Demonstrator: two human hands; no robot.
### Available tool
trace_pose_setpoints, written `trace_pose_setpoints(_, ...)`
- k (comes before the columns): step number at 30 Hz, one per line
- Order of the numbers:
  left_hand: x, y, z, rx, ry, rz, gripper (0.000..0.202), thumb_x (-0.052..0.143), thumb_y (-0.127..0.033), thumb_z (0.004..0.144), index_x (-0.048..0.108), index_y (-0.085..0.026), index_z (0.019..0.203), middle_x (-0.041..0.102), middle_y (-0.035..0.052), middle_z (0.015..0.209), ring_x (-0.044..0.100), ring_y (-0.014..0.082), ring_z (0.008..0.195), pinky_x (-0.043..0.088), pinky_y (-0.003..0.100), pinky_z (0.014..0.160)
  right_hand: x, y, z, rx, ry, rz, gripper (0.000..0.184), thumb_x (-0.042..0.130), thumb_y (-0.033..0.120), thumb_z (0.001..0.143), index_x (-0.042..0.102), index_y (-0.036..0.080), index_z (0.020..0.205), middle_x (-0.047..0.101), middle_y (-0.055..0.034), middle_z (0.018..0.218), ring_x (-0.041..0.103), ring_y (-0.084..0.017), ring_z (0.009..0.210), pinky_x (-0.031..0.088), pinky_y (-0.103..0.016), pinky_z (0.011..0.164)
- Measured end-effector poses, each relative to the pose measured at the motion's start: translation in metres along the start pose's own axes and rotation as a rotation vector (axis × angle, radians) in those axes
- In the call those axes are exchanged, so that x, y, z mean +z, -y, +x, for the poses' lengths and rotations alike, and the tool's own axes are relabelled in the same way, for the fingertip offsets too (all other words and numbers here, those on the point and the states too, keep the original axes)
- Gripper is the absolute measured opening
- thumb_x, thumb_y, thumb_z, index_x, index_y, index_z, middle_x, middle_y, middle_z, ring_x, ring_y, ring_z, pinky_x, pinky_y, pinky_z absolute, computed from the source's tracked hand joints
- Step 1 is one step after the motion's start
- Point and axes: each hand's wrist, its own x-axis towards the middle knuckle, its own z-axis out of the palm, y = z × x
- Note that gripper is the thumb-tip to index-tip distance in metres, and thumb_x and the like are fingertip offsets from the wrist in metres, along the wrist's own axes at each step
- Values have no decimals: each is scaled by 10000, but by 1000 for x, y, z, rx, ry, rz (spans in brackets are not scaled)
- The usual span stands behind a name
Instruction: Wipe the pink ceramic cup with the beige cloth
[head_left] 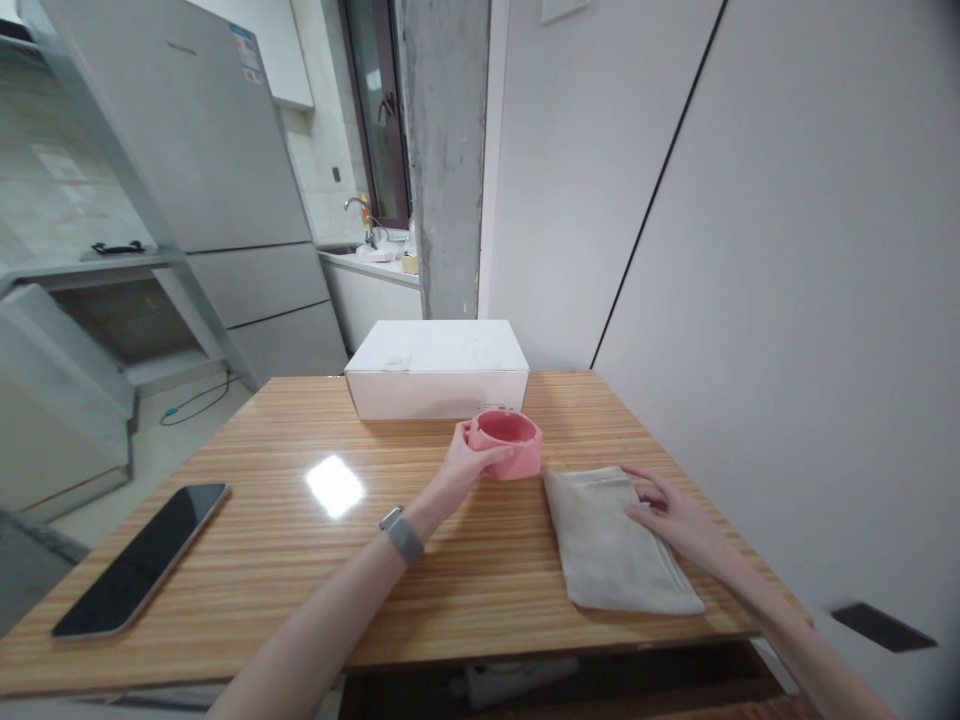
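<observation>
Left hand (466,462) gripping pink cup (521,462), right hand (679,515) at beige cloth (611,560).
Left thumb and fingers pinch cup's left side, just near of white box (439,395), mid-table; right thumb and fingers parted at cloth's right edge, can't tell if gripping. Phone (142,560) lies far apart, left.

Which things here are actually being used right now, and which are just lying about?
In use, it seems:
- pink container, held in the left hand
- pale folded cloth, with the right hand at its edge

Apparently just lying about:
- phone, at the table's left side
- white box, behind the pink container
</observation>
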Motion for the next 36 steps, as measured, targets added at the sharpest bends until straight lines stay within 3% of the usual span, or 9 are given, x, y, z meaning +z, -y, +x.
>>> trace_pose_setpoints(4, 32, 18, 24, 53, -53, 103, 707, 849, -337, 525, 439, -181, 1079, 557, 147, 1191, 571, 239, 1050, 469, 360, 862, -2, 0, 7, -9, -43, 24, 609, 722, 405, 644, 476, 205, 1165, 676, -30, 804, 672, -234, 781, 535, -380, 719)
trace_pose_setpoints(7, 52, 28, 33, 95, -60, 266, 798, 878, -390, 439, 460, -197, 1091, 577, 125, 1155, 562, 261, 1045, 430, 388, 894, -5, 1, 12, -16, -2, 22, 574, 715, 359, 649, 466, 205, 1142, 673, -18, 782, 668, -227, 758, 530, -376, 699)
trace_pose_setpoints(11, 70, 38, 38, 188, -63, 648, 862, 839, -512, 449, 452, -199, 1153, 570, 133, 1171, 535, 300, 1078, 386, 414, 918, -6, 5, 15, -32, 16, -2, 569, 695, 290, 641, 453, 193, 1147, 647, 5, 745, 649, -204, 745, 514, -353, 696)
trace_pose_setpoints(14, 77, 43, 41, 211, -60, 738, 846, 805, -569, 478, 445, -207, 1152, 570, 128, 1183, 525, 305, 1096, 357, 410, 940, -4, 6, 15, -36, -6, -8, 572, 681, 241, 629, 451, 189, 1150, 620, 14, 763, 628, -180, 729, 506, -334, 690)
trace_pose_setpoints(24, 75, 48, 47, 206, 43, 876, 816, 715, -634, 585, 418, -204, 1211, 567, 132, 1224, 493, 313, 1166, 276, 419, 988, -5, -5, 20, -66, -84, -99, 575, 689, 250, 638, 450, 208, 1160, 566, -5, 842, 602, -176, 718, 517, -328, 661)
trace_pose_setpoints(29, 67, 47, 48, 211, 79, 859, 754, 723, -583, 615, 438, -241, 1224, 597, 87, 1205, 508, 279, 1155, 271, 403, 998, 0, -7, 16, -78, -161, -293, 533, 624, 277, 693, 454, 216, 1194, 593, -42, 913, 615, -199, 736, 517, -357, 686)
trace_pose_setpoints(32, 66, 48, 47, 201, 92, 837, 699, 721, -567, 628, 460, -248, 1193, 619, 71, 1169, 526, 269, 1132, 274, 409, 1003, 10, 4, 13, -137, -278, -494, 443, 559, 315, 761, 484, 204, 1183, 600, -91, 1016, 612, -247, 865, 501, -412, 776)
trace_pose_setpoints(36, 68, 48, 47, 144, 101, 800, 692, 719, -546, 641, 462, -224, 1197, 584, 108, 1231, 483, 293, 1197, 244, 453, 1041, 34, 37, 5, -326, -389, -664, 315, 459, 342, 858, 542, 195, 1124, 573, -127, 1139, 539, -297, 1075, 426, -466, 927)
